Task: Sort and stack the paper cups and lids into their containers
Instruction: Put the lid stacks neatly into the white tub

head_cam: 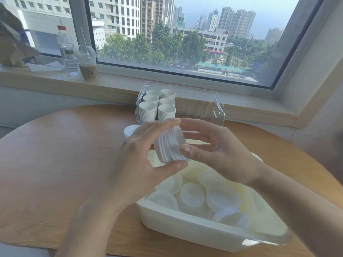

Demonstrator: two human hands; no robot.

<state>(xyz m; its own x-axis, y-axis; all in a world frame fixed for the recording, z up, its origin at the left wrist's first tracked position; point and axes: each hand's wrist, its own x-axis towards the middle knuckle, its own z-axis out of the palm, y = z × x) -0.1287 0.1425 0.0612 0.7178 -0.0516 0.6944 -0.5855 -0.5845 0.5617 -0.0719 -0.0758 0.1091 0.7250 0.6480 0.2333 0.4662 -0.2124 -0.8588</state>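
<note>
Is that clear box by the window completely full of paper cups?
No, the cup stacks fill only the left part of the clear box; its right part holds none.

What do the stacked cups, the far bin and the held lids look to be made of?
Cups: apparently paper, matte white with rolled rims. Far bin: clear, glossy plastic, since the cups show through its wall. Stack of lids, held by the left hand and right hand: probably thin translucent plastic, frosted and ribbed.
</note>
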